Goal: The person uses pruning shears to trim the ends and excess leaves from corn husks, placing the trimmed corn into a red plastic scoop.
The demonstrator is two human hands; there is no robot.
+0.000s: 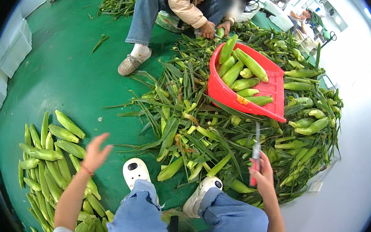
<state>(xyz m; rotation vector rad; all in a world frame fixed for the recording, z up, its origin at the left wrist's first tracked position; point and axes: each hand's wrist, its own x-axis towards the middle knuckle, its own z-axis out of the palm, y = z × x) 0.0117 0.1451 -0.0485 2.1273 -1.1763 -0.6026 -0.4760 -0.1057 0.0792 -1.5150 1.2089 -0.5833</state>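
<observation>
My left hand (96, 152), fingers spread and holding nothing, is raised at the right edge of a pile of green corn ears (52, 173) still in their husks. In my right hand (263, 172) is a knife (256, 161) with a red handle, its blade pointing up and away from me. The knife is over a wide heap of cut leaves and husks (181, 111), where more unpeeled corn ears (313, 126) lie along the right side. Beyond the knife, a red plastic scoop-shaped tub (276, 90) rests on the heap with several husked-in ears in it.
Across the heap a seated co-worker (190, 5) in a light jacket and jeans holds an ear of corn (220, 32). White bins (16, 46) line the left wall. My white clogs (136, 172) stand on the green floor (83, 82). Another person (299, 20) is far back at right.
</observation>
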